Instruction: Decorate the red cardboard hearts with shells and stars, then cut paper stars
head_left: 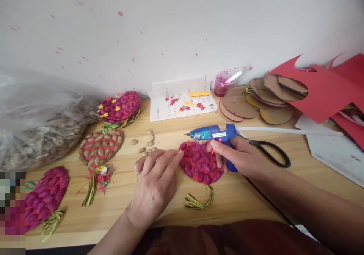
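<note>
My right hand [231, 154] is wrapped round the handle of a blue hot glue gun [212, 133], its nozzle pointing left and a long white glue stick [270, 130] running out of the back. Below the gun lies a round red disc [199, 162] covered with purple-painted peanuts, with a yellow-green tassel [200, 201] at its lower edge. My left hand [157, 175] rests at the disc's left rim, fingers bent and pressed together at the tips; whatever they may pinch is hidden or too small to name. Several plain peanuts [150, 135] lie just beyond it.
A plastic bag of peanuts [57, 133] fills the left. Nearby are other peanut discs [101, 147] and a pile of scraps [102, 173]. Behind lie paper with stars [159, 111] and a purple-stained cup [220, 86]; cardboard rounds [273, 109], red sheets [327, 88] and black scissors [280, 164] are right.
</note>
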Demonstrator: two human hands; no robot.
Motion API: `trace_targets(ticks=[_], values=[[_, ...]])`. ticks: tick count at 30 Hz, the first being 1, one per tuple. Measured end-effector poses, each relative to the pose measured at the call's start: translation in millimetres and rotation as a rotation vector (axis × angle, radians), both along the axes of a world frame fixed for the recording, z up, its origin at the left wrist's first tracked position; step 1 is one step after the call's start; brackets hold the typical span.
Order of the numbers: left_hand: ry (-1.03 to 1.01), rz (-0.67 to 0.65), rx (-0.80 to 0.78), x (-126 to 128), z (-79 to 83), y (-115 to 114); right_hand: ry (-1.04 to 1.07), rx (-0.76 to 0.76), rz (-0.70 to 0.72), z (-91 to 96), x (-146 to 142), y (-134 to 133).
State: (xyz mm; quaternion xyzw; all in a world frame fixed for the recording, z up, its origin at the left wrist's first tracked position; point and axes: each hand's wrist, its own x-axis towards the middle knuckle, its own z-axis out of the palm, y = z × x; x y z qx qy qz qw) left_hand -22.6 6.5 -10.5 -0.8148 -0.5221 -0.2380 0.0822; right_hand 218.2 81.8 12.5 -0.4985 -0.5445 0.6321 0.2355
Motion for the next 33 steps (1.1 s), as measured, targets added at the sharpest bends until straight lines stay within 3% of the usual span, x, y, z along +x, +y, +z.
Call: trace_targets(ticks=[4,33], values=[[0.006,-0.097,-0.009,-2.1,-3.1,-5.2,-0.001,-0.007,0.007,-0.1,0.0,0.1],[0.014,-0.048,-0.024,-1.7,-13.5,-6.2,0.018,0.033,0.026,-8.6,2.7,0.4]])
